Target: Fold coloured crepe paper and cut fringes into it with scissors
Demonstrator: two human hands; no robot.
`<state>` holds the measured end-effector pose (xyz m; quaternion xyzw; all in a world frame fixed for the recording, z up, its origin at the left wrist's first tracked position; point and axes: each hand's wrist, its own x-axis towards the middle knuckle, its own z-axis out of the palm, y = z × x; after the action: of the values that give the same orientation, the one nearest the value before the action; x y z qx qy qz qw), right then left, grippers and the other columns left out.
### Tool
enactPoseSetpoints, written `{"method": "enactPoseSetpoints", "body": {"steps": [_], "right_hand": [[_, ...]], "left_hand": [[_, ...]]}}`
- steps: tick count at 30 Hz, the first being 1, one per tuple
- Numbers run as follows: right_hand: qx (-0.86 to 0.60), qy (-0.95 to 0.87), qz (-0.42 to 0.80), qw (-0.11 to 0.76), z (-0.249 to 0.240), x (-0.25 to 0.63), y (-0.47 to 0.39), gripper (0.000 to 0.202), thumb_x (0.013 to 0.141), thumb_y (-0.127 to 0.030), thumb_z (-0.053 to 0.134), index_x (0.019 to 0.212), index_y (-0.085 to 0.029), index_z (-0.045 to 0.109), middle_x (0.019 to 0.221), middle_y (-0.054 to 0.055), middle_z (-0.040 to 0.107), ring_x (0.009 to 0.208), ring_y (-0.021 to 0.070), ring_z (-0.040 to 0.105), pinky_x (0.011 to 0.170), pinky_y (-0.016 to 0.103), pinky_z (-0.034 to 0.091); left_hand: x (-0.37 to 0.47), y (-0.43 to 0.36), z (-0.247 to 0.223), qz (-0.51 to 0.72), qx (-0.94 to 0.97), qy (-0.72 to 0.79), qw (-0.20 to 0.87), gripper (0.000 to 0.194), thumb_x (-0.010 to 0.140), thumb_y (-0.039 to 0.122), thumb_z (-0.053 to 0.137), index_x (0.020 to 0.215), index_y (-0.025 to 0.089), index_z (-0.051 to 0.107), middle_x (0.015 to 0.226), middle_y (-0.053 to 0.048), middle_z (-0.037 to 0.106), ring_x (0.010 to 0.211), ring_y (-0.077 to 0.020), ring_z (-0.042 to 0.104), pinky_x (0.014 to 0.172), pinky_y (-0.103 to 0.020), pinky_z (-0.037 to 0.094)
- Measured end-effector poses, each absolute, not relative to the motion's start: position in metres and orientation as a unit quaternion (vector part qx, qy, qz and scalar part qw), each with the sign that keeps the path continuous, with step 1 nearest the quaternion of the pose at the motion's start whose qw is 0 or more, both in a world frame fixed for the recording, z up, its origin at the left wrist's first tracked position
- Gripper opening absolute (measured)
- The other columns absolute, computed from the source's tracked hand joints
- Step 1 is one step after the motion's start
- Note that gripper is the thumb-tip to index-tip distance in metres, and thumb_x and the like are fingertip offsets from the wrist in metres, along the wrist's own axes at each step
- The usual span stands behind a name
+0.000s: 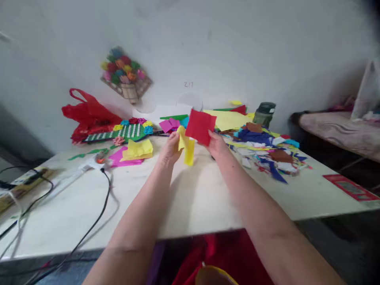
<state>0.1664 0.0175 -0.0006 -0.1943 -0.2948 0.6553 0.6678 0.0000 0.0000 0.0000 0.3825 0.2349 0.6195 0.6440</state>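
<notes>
Above the middle of the white table (204, 198), my left hand (172, 148) is closed on a yellow paper (182, 138), which looks folded or curled. My right hand (216, 143) grips a red paper square (198, 126) by its lower right edge. The red paper is up close to the yellow one. Just below and between them is a bright yellow strip (189, 153); whether it hangs from the left hand or lies on the table cannot be made out. Left of my left hand, yellow sheets (138, 149) lie on pink paper (117, 157).
Colourful scraps (273, 150) are heaped at the right, near a dark green jar (264, 114). A red bag (89, 114) and paper flowers (133, 122) sit at the back left. Black cables (107, 194) cross the left side. A large pale yellow sheet (228, 120) lies at the back.
</notes>
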Motion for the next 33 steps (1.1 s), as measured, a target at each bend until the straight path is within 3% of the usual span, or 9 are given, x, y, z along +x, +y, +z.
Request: {"method": "enactPoseSetpoints", "body": {"steps": [4,10,14,21,27,33], "right_hand": [[-0.166,-0.313,0.627,0.694,0.003,0.165,0.017,0.019,0.080,-0.012,0.044,0.085,-0.020,0.061,0.082,0.000,0.070,0.092,0.0134,0.062,0.082,0.028,0.050],[-0.159,-0.389,0.688,0.592,-0.004,0.146,0.005,0.016,0.078,-0.021,0.054,0.092,-0.019,0.060,0.086,0.003,0.070,0.090,0.0187,0.063,0.081,0.034,0.050],[-0.283,-0.370,0.714,0.522,-0.023,0.144,0.016,0.011,0.074,-0.014,0.055,0.084,-0.014,0.061,0.073,0.006,0.069,0.077,0.0199,0.065,0.074,0.037,0.052],[-0.329,-0.307,0.534,0.716,-0.022,0.160,0.034,0.007,0.075,-0.013,0.055,0.079,-0.015,0.061,0.075,0.001,0.068,0.073,0.0139,0.064,0.075,0.030,0.051],[-0.175,-0.343,0.669,0.635,-0.010,0.139,0.013,0.015,0.077,-0.018,0.055,0.090,-0.018,0.060,0.085,0.003,0.070,0.086,0.0160,0.064,0.077,0.030,0.051],[-0.125,-0.302,0.661,0.675,-0.008,0.148,0.013,0.020,0.079,-0.021,0.052,0.099,-0.022,0.056,0.090,0.000,0.069,0.093,0.0158,0.061,0.082,0.035,0.050]], "left_hand": [[-0.004,0.004,-0.005,0.653,0.345,0.276,0.615,0.024,0.064,0.024,0.069,0.067,0.018,0.045,0.063,0.007,0.053,0.059,-0.0073,0.048,0.058,-0.020,0.035],[-0.008,0.007,-0.004,0.659,0.349,0.248,0.618,0.019,0.064,0.025,0.068,0.069,0.020,0.050,0.067,0.006,0.056,0.063,-0.0087,0.053,0.059,-0.020,0.037],[-0.023,0.013,-0.003,0.703,0.273,0.240,0.612,0.012,0.063,0.020,0.065,0.070,0.020,0.055,0.073,0.003,0.062,0.073,-0.0120,0.058,0.064,-0.021,0.041],[-0.033,0.016,-0.005,0.706,0.210,0.235,0.634,0.009,0.063,0.016,0.059,0.072,0.016,0.060,0.072,-0.002,0.064,0.077,-0.0157,0.061,0.075,-0.026,0.046],[-0.023,0.008,-0.004,0.690,0.237,0.223,0.647,0.010,0.067,0.020,0.059,0.075,0.016,0.060,0.075,-0.004,0.066,0.086,-0.0200,0.062,0.079,-0.030,0.048],[-0.015,0.006,-0.008,0.666,0.312,0.148,0.661,0.009,0.070,0.021,0.062,0.079,0.019,0.060,0.082,-0.002,0.067,0.092,-0.0203,0.061,0.083,-0.032,0.047]]}}
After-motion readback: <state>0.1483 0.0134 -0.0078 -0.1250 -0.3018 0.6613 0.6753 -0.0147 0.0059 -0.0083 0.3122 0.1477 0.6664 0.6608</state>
